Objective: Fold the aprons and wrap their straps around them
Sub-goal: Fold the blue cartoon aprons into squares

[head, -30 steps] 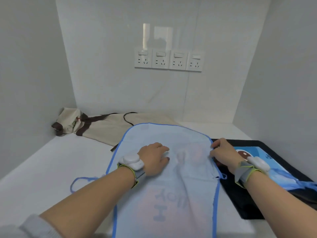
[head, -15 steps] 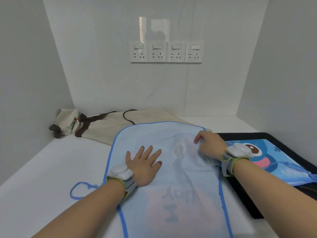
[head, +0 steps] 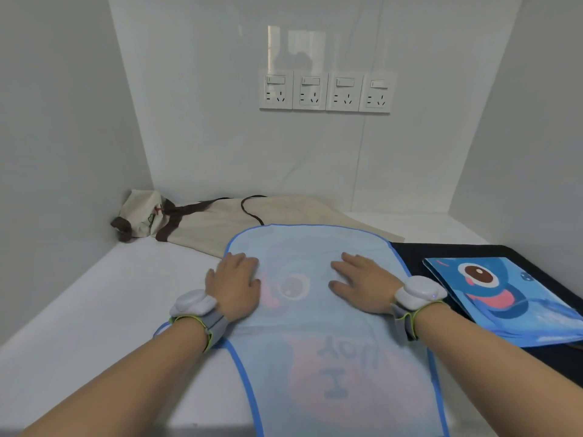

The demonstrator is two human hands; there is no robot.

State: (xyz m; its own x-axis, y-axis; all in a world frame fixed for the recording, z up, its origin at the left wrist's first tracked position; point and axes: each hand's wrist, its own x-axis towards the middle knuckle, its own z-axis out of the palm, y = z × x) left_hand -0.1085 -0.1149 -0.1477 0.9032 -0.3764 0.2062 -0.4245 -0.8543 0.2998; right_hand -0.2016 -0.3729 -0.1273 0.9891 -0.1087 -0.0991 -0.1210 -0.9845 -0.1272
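On the white surface (head: 94, 310), left hand (head: 235, 287) and right hand (head: 362, 287), fingers flat, smooth the pale-blue mesh apron (head: 315, 342); folding it likely comes next.

You've got one view only, the head camera, wide-angle, looking forward and down from above your own forearms. It sits close over the white worktop (head: 94, 310); near edge runs along the bottom of frame. Faces the far wall with its row of sockets (head: 325, 91), side walls bend in at left and right. Both hands (head: 235, 283) land mid-frame, arms entering from the bottom corners. No second view, so no overlap to report.
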